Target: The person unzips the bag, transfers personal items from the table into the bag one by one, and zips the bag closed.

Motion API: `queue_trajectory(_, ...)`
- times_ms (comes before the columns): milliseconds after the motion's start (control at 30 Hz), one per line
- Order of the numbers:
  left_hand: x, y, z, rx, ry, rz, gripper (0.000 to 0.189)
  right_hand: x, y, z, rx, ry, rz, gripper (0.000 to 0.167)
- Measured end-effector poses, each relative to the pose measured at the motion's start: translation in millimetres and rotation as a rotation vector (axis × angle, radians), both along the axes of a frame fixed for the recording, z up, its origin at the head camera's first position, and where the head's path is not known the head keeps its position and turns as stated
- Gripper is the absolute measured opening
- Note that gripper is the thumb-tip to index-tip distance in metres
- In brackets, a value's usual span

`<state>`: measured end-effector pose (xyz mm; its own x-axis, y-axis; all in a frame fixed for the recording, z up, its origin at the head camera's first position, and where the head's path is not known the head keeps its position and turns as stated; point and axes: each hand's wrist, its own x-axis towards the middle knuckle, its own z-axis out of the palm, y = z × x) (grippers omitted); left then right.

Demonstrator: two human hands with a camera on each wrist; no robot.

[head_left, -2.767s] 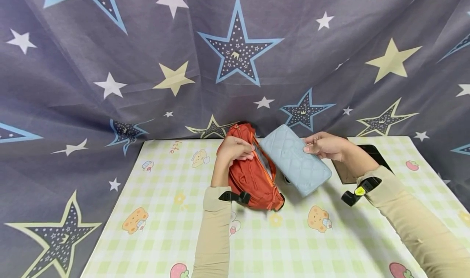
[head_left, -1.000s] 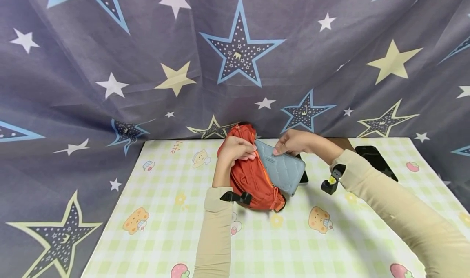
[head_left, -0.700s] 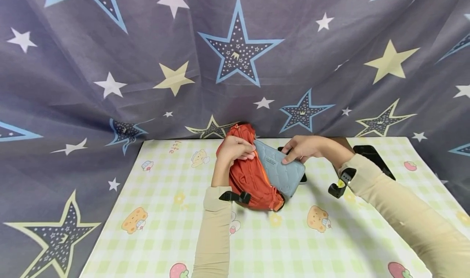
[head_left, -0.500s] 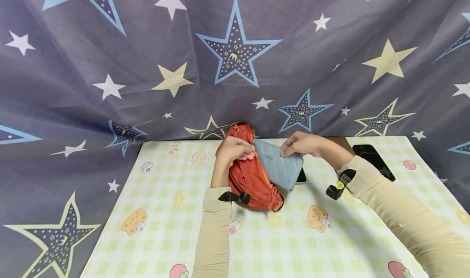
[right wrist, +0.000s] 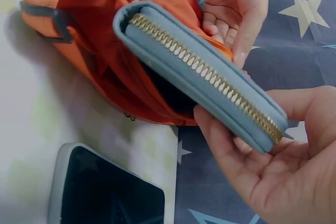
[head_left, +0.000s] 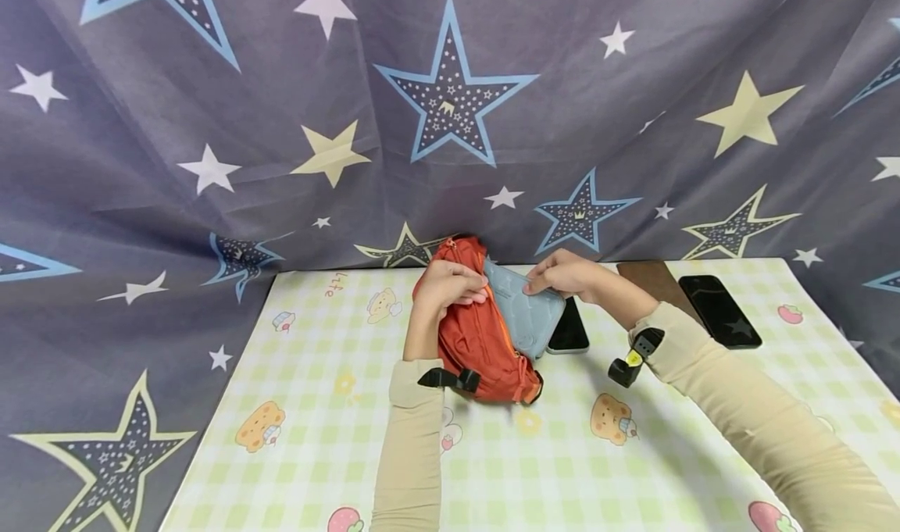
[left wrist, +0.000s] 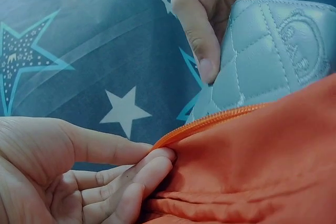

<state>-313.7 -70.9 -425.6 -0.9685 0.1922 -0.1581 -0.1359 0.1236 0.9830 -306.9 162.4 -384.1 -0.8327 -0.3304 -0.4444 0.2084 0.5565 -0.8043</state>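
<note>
An orange-red zippered bag [head_left: 478, 352] lies slanted near the back of the table. My left hand [head_left: 450, 286] pinches the edge of its opening between thumb and fingers, right at the orange zipper [left wrist: 210, 121]. My right hand [head_left: 566, 274] holds a light blue quilted wallet [head_left: 523, 313] by its right end, thumb on one face and fingers on the other. The wallet's left part is inside the bag's mouth, hidden by the orange cloth; the rest sticks out. Its gold zipper [right wrist: 202, 72] faces the right wrist camera.
A dark-screened phone [head_left: 568, 333] lies on the table, partly covered by the wallet in the head view. Farther right are a brown flat piece [head_left: 650, 282] and another black phone [head_left: 720, 313]. A star-patterned curtain [head_left: 295, 63] hangs behind the table [head_left: 316, 454].
My right hand has brought the wallet leftward and down from beside the bag into its opening, with small shifts lately. More of the phone behind it shows. My left hand keeps its pinch.
</note>
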Motion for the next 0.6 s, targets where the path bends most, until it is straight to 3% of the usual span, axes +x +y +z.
queue_trajectory(200,0.9,-0.9,1.3,0.001,0.003,-0.004,0.011,2.1,-1,-1.6,-0.007,0.01,-0.001,0.039)
queue_trajectory(467,5.0,2.2,5.9,0.007,0.003,0.009,0.01,4.3,-7,-0.9,-0.002,0.051,-0.118,0.047)
queue_trajectory(600,7.6,7.1,9.6,0.012,0.019,0.015,0.01,3.6,-11,-2.3,0.074,0.091,-0.051,0.044)
